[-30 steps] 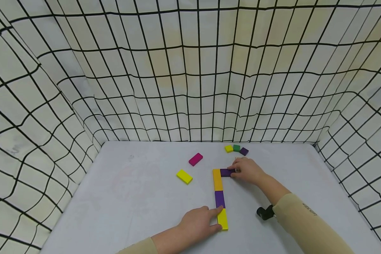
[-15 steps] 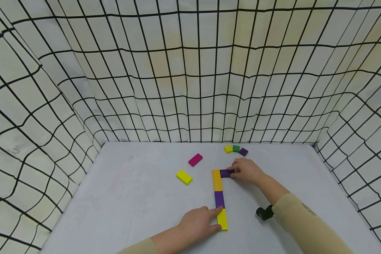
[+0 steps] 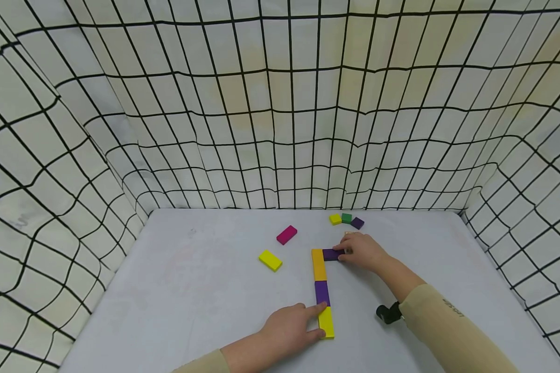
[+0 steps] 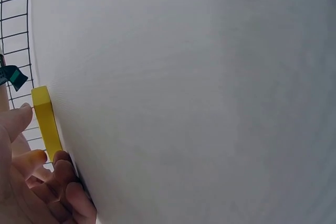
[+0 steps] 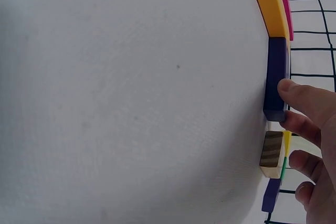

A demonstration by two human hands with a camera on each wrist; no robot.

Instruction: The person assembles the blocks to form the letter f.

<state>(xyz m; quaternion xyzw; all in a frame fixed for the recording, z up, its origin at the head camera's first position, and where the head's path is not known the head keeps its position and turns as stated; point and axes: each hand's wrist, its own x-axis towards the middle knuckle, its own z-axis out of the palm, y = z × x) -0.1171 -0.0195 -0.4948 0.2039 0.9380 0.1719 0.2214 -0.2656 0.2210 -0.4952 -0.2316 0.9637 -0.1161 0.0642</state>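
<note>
In the head view, my left hand [image 3: 289, 327] spans the yellow block [image 3: 326, 322], index finger at its far end and thumb at its near corner. Beyond it in a line lie a purple block [image 3: 322, 293] and an orange block [image 3: 319, 264], end to end. At the orange block's far end, a dark purple block [image 3: 331, 254] lies crosswise, pointing right. My right hand [image 3: 365, 250] pinches that block's free end between thumb and finger. In the right wrist view, a striped wooden block [image 5: 272, 149] sits just past the dark purple block [image 5: 276, 77].
A magenta block [image 3: 287, 235] and another yellow block [image 3: 270, 260] lie left of the line. Small yellow [image 3: 335, 219], green [image 3: 347, 218] and dark purple [image 3: 357, 223] blocks sit at the white table's [image 3: 191, 290] back. Black netting [image 3: 280, 140] surrounds the back and sides.
</note>
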